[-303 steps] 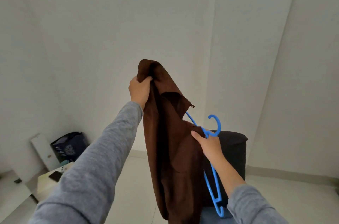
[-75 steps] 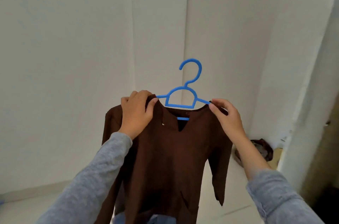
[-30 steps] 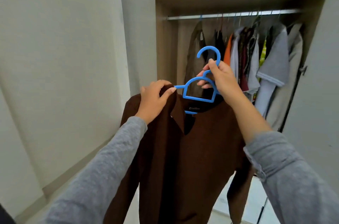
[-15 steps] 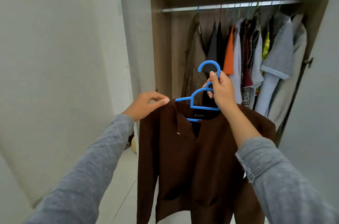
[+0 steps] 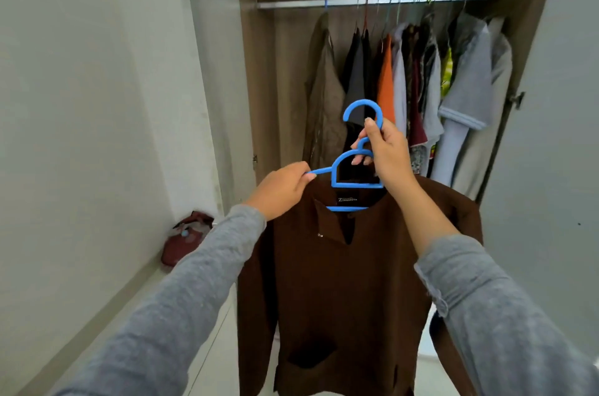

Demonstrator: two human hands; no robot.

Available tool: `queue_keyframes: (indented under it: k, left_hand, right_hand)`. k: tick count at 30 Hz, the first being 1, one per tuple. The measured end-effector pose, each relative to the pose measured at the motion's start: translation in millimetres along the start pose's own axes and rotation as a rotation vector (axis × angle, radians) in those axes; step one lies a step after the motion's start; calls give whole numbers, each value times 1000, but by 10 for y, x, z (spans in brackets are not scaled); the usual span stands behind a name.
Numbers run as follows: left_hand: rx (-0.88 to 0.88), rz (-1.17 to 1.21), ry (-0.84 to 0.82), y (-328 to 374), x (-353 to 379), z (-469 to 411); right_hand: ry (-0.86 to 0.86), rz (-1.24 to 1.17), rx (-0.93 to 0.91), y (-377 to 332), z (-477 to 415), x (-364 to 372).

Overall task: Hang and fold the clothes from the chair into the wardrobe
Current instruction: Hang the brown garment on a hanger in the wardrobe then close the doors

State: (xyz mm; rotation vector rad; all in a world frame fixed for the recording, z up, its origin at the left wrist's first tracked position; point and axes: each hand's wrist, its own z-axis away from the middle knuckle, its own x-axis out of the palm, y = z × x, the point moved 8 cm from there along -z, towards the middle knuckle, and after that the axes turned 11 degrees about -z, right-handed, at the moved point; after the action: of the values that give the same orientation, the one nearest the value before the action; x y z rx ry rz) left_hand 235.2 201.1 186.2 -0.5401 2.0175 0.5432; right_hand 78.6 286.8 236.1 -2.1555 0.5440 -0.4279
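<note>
Your right hand (image 5: pixel 385 159) grips the neck of the blue hanger (image 5: pixel 353 185) to steer its hook toward the rail (image 5: pixel 291 4), and your left hand (image 5: pixel 282 190) pinches the hanger's arm tip so the brown shirt (image 5: pixel 340 282) hangs level before the open wardrobe (image 5: pixel 259 87).

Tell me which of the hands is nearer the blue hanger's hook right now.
Right. The right hand grips the blue hanger at its neck, just under the hook. The left hand pinches the tip of the hanger's arm, lower and further left.
</note>
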Motion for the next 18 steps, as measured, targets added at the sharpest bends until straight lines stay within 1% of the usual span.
queue_keyframes:
  k: [2, 4, 6, 8, 10, 11, 13, 16, 17, 18]
  left_hand:
    - [-21, 67, 157, -17, -44, -70]
    - [-58, 58, 255, -47, -27, -135]
    - [-102, 56, 311, -126, -1, -230]
    - [-153, 65, 347, -247, 2, -318]
    - [-184, 83, 357, -380, 48, -456]
    - [-188, 93, 351, -442, 81, -534]
    - [-175, 101, 344, -535, 141, -672]
    - [-168, 126, 350, -636, 232, -906]
    - [-173, 137, 368, -677, 247, -995]
    - [-171, 152, 384, -705, 256, -1087]
  right_hand:
    - [-18, -1, 9, 2, -65, -37]
    - [-40, 111, 6, 53, -133, -128]
    - [-75, 267, 19, 205, -187, -280]
    - [-133, 418, 74, 477, -196, -454]
    - [-171, 609, 93, 751, -241, -629]
    - [-182, 645, 99, 864, -293, -698]
    - [-253, 597, 152, 1018, -421, -737]
    - [-491, 447, 302, 1205, -641, -646]
    - [-552, 413, 328, 1262, -748, -616]
    - [-571, 392, 338, 1287, -848, -611]
